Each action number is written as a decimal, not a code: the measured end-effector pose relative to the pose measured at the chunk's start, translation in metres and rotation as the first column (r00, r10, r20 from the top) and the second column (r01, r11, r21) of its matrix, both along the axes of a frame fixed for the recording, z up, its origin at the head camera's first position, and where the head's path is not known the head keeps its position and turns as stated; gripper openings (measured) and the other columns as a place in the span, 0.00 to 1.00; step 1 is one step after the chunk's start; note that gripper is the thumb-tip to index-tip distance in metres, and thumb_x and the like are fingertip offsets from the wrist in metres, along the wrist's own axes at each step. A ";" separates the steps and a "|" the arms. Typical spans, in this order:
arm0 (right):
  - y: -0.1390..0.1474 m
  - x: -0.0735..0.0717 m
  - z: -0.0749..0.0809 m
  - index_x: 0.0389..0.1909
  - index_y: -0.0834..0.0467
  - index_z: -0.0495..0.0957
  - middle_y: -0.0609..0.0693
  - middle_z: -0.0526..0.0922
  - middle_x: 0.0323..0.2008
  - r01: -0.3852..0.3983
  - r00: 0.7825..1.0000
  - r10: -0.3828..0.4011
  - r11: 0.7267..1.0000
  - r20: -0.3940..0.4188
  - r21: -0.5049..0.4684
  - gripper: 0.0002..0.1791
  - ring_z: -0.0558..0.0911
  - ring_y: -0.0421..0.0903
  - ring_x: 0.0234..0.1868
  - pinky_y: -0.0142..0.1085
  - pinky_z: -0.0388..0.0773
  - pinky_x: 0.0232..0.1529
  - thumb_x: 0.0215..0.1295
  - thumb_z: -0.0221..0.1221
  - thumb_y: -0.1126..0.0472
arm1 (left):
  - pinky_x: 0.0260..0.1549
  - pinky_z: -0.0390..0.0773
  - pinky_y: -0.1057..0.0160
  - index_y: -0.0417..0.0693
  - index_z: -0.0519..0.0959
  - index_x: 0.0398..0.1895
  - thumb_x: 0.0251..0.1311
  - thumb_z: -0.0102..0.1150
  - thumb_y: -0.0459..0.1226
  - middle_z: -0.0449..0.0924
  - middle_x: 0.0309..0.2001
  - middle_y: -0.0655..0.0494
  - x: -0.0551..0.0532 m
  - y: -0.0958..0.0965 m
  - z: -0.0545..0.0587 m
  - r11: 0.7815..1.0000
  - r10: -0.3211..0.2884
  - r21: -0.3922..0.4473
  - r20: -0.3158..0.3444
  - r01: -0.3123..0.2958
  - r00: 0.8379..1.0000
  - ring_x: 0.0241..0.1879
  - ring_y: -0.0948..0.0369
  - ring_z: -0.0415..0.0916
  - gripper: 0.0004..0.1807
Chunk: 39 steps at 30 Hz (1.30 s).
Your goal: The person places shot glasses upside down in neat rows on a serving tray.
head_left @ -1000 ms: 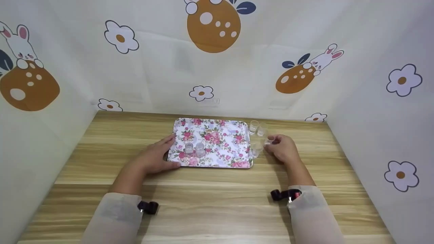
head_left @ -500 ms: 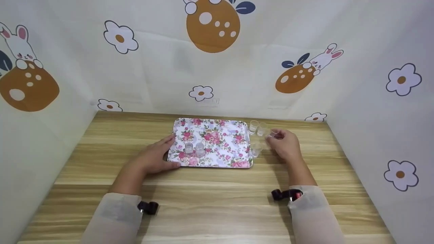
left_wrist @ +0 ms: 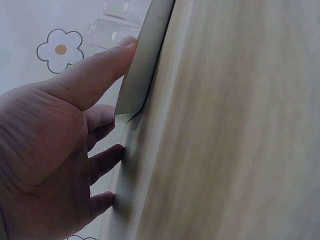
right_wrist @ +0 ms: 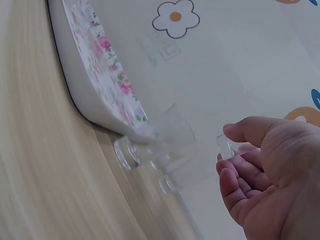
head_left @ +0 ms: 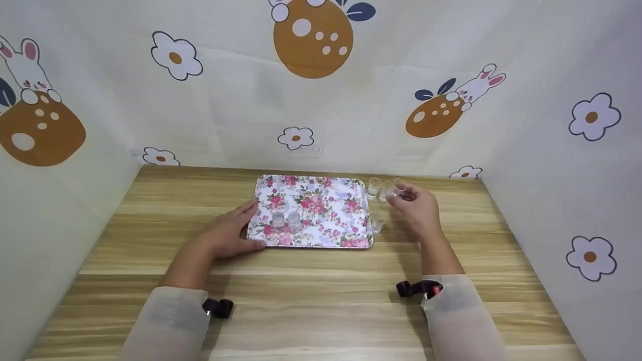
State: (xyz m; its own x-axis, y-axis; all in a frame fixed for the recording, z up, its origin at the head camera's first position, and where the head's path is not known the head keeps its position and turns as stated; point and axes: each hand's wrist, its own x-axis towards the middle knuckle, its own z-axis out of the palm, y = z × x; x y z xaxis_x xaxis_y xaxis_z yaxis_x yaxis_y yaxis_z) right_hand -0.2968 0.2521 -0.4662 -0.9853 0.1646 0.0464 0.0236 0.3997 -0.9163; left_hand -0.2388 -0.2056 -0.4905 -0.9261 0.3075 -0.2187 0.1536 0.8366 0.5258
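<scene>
My right hand (head_left: 416, 208) pinches a small clear shot glass (head_left: 398, 185) between thumb and fingers, off the tray's right side. Two more clear glasses stand just left of it, one at the back (head_left: 374, 187) and one beside the held glass (head_left: 385, 191). Nearer me, another glass (head_left: 378, 224) is by the tray's right edge. My left hand (head_left: 230, 231) rests at the left front corner of the flowered tray (head_left: 321, 225); its extended thumb touches the rim in the left wrist view. On the tray sit two small glasses, a left one (head_left: 278, 219) and a right one (head_left: 294, 220).
The wood-grain table (head_left: 311, 306) runs back to a pale curtain (head_left: 235, 110) printed with oranges, rabbits and flowers. Similar curtain walls close off both sides. A black wrist camera (head_left: 219, 308) sits at the left cuff, another (head_left: 414, 289) at the right.
My right hand has carried the glass away from me, from beside the near glass to the back pair. The left hand, tray and its two glasses have stayed put.
</scene>
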 end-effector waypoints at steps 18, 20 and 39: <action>-0.093 0.021 0.009 0.57 0.54 0.88 0.53 0.90 0.46 -0.209 0.977 0.207 0.978 -0.047 -0.025 0.20 0.87 0.47 0.49 0.32 0.87 0.47 0.64 0.74 0.57 | 0.82 0.44 0.26 0.53 0.48 0.89 0.63 0.69 0.64 0.38 0.90 0.54 0.002 -0.001 0.000 1.000 -0.007 -0.007 -0.013 0.007 1.000 0.87 0.36 0.42 0.61; -0.100 0.022 0.009 0.57 0.53 0.89 0.52 0.91 0.46 -0.227 0.973 0.226 0.974 -0.055 -0.015 0.20 0.87 0.47 0.48 0.34 0.87 0.48 0.64 0.74 0.56 | 0.82 0.45 0.26 0.52 0.48 0.89 0.63 0.69 0.64 0.39 0.90 0.54 0.002 0.000 0.001 1.000 -0.009 -0.002 -0.018 0.009 1.000 0.87 0.35 0.42 0.60; -0.149 0.028 0.008 0.52 0.52 0.88 0.49 0.90 0.42 -0.338 0.940 0.337 0.941 -0.053 -0.011 0.17 0.85 0.44 0.44 0.34 0.86 0.46 0.63 0.75 0.56 | 0.83 0.48 0.28 0.52 0.49 0.89 0.63 0.70 0.63 0.41 0.90 0.53 0.004 0.001 0.002 1.000 -0.006 0.009 -0.020 0.006 1.000 0.86 0.35 0.43 0.60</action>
